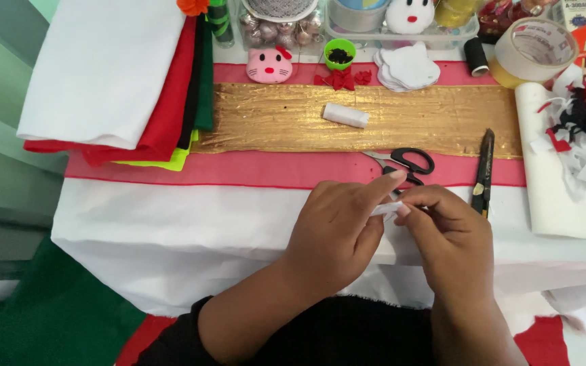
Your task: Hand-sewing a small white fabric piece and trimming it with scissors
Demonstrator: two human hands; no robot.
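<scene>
Both hands, left hand (337,227) and right hand (445,234), are pinched on a small white piece (386,209) that could slip, being held only by fingertips near the scissors (407,163).

Left hand (337,227) and right hand (445,234) fingertip-to-fingertip

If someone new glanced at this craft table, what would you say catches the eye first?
Probably the two hands, left hand and right hand, pinching a small white piece together at the table's near edge. Behind them a wide gold strip runs across the red cloth, with black scissors just beyond the hands. At the far edge sits a pink cat face.
</scene>
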